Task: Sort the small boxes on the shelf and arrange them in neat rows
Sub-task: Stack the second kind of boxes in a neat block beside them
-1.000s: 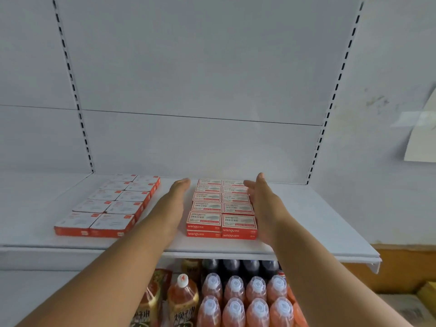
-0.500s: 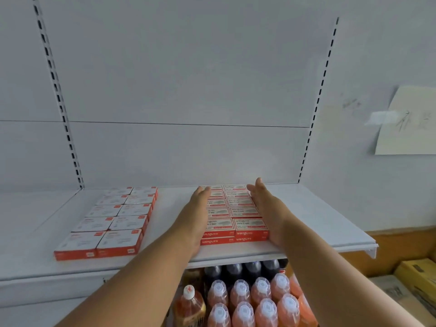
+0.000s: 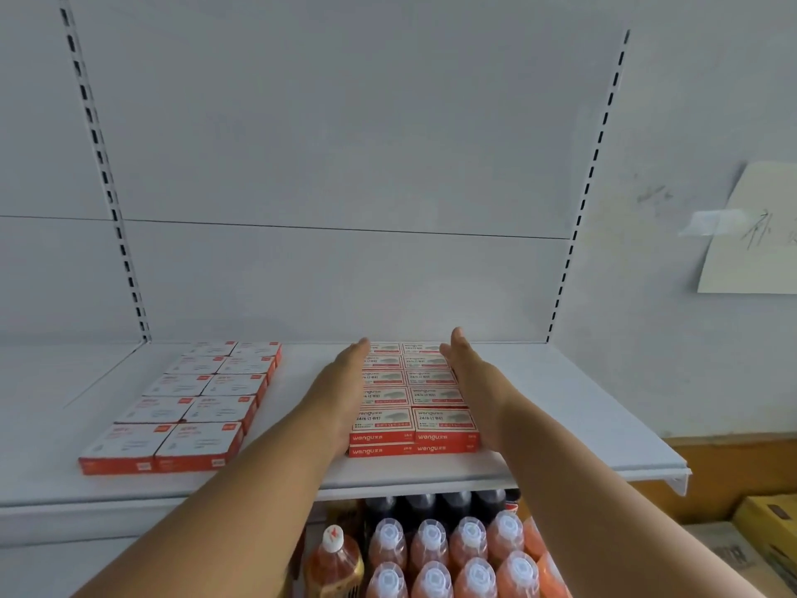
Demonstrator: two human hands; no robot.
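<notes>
Flanking box stack (image 3: 412, 397) — left hand (image 3: 340, 384), right hand (image 3: 476, 381).

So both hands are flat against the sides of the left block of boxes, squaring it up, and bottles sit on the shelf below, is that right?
Not quite. In the head view the left hand and right hand press the sides of the right block of boxes, not the left block, which nobody touches. The rest holds: the palms are flat and open, and bottles sit on the shelf below.
</notes>
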